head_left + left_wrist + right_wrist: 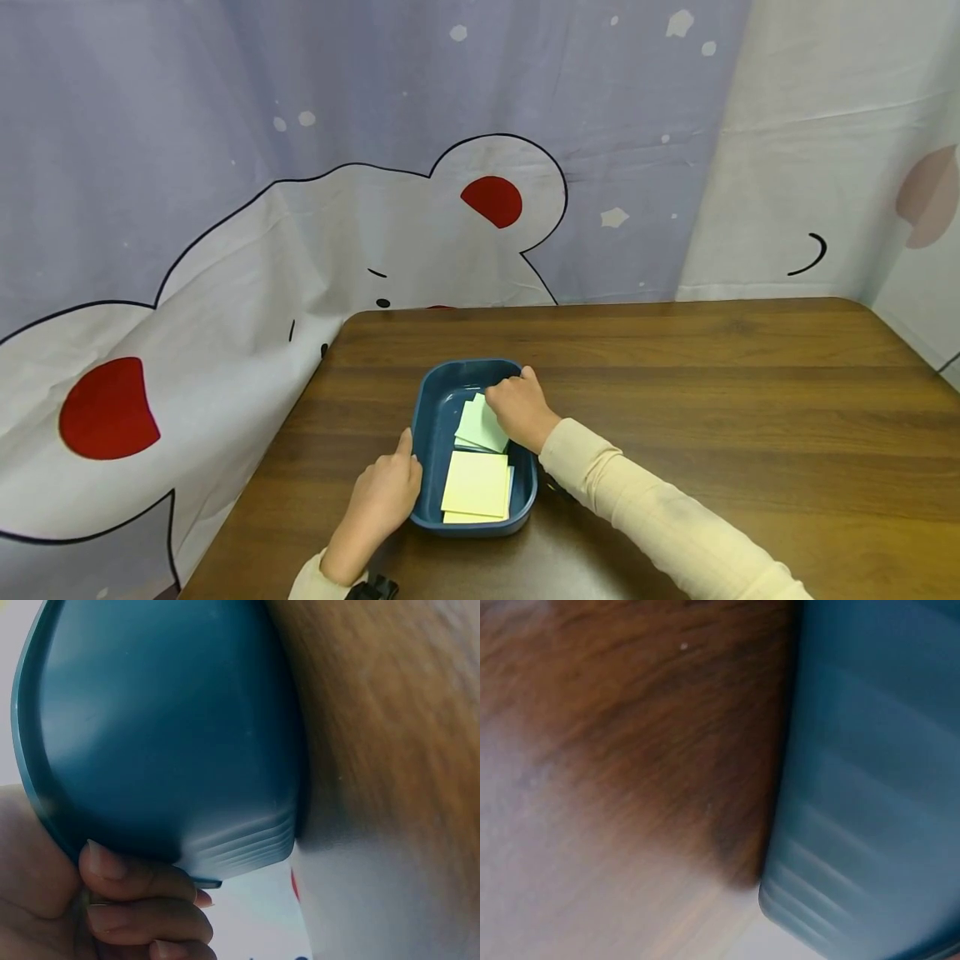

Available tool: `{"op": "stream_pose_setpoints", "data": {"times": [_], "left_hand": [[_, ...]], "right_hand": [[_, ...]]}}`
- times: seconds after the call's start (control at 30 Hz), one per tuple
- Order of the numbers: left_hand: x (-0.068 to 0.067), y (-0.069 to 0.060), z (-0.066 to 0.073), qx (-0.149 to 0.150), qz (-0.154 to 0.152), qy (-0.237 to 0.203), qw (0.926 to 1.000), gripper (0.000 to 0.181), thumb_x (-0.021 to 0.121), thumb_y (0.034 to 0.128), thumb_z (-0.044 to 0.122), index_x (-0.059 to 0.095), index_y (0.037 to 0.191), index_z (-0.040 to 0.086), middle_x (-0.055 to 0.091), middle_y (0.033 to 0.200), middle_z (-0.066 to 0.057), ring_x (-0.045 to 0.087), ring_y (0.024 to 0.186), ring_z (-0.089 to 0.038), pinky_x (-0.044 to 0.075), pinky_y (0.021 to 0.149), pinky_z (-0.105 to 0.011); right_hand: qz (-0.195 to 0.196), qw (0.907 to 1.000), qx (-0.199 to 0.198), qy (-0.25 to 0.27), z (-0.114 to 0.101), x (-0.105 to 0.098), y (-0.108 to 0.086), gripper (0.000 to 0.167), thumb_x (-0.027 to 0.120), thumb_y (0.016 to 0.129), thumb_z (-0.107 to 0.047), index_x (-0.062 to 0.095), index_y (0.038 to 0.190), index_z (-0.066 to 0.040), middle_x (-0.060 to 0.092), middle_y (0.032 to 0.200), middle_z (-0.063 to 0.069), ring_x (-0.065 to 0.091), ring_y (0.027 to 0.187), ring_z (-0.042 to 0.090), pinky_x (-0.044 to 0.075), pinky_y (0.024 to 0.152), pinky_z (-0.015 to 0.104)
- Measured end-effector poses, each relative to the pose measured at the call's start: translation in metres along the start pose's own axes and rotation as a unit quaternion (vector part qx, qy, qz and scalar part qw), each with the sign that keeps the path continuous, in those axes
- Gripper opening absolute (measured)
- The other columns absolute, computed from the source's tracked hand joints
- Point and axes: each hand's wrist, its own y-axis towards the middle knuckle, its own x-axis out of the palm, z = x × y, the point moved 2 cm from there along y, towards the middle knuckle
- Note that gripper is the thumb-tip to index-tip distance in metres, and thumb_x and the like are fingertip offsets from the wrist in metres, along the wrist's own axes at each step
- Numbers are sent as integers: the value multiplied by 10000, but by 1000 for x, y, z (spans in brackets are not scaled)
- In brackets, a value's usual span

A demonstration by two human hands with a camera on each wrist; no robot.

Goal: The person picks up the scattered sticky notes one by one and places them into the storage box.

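Note:
A dark blue rectangular tray [435, 425] with rounded corners rests on the wooden table. My left hand [386, 492] grips its left rim; in the left wrist view, curled fingers [142, 889] show beside the rim and outer wall. Across the tray, my right hand [520, 410] holds the right rim near the far corner, partly over the inside. Its fingertips are hidden in the head view. Inside the tray, pale green sticky notes [480, 423] lie at the far end, partly covered by the right hand. Yellow sticky notes [476, 483] lie at the near end, a bluish edge showing beneath.
The brown wooden table [712, 400] extends well to the right of the tray. Behind and to the left hangs a printed curtain [615, 150] with cartoon bears. A small dark object [557, 490], partly hidden, shows by the right forearm.

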Motion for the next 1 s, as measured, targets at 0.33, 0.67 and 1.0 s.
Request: {"op": "stream_pose_setpoints", "data": {"times": [0.33, 0.67, 1.0], "left_hand": [[-1, 0, 0, -78, -82, -26, 9999, 491, 465, 947, 139, 433, 1378, -95, 681, 823, -237, 558, 552, -224, 449, 534, -422], [-3, -1, -5, -34, 55, 158, 9999, 488, 458, 950, 149, 438, 1371, -97, 680, 795, -232, 581, 551, -260, 452, 519, -432], [-26, 16, 0, -93, -797, 736, 9941, 593, 385, 1014, 332, 352, 1438, -81, 696, 1029, -232, 667, 923, -369, 489, 826, -532]], "right_hand": [[116, 9999, 25, 89, 0, 2, 1, 194, 638, 870, -53, 692, 696, -121, 613, 598, 27, 476, 535, 140, 221, 646, 319], [543, 9790, -129, 1961, 10, -23, 0, 119, 609, 910, -62, 726, 897, -42, 684, 766, 45, 539, 651, 122, 466, 644, 277], [890, 9853, 256, 1435, 47, -59, -35, 243, 562, 963, -213, 724, 1060, -61, 740, 982, 64, 684, 856, 257, 522, 783, 424]]}}
